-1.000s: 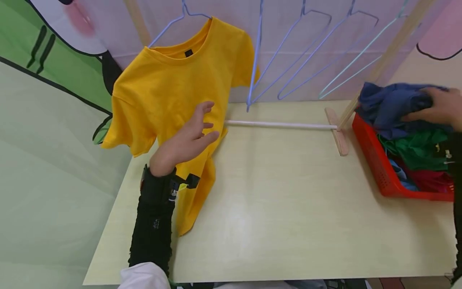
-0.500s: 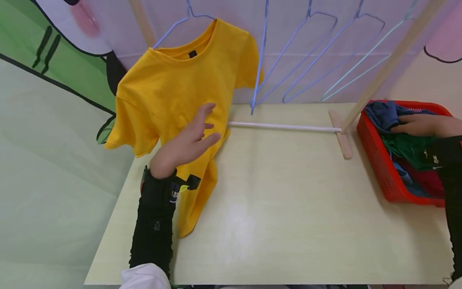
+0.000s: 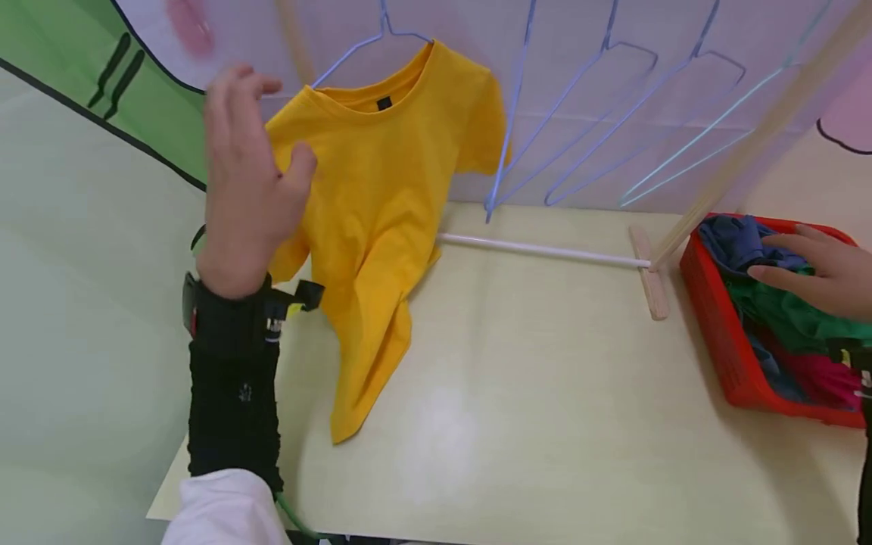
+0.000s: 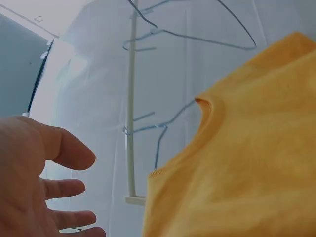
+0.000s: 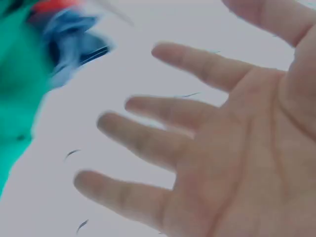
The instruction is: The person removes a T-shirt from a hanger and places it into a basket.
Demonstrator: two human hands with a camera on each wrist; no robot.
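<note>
A yellow T-shirt (image 3: 395, 174) hangs on a blue wire hanger (image 3: 350, 51) at the left of the rack, its lower part trailing down onto the table. My left hand (image 3: 248, 189) is raised beside the shirt's shoulder and overlaps its sleeve in the head view. In the left wrist view its thumb and fingers are apart with nothing between them, left of the shirt's collar. My right hand (image 3: 824, 272) is over the red basket (image 3: 708, 333), fingers straight and spread. Under it lie a blue garment (image 3: 732, 242) and a green garment (image 3: 770, 306).
Several bare wire hangers (image 3: 579, 98) hang right of the shirt. A wooden rack post (image 3: 749, 144) slants up from a wooden foot (image 3: 650, 276), and a white bar (image 3: 545, 248) runs low along the back of the table (image 3: 518, 409).
My left hand has moved up and left from the shirt's front to its shoulder. My right hand has lowered the blue garment into the basket and let go of it.
</note>
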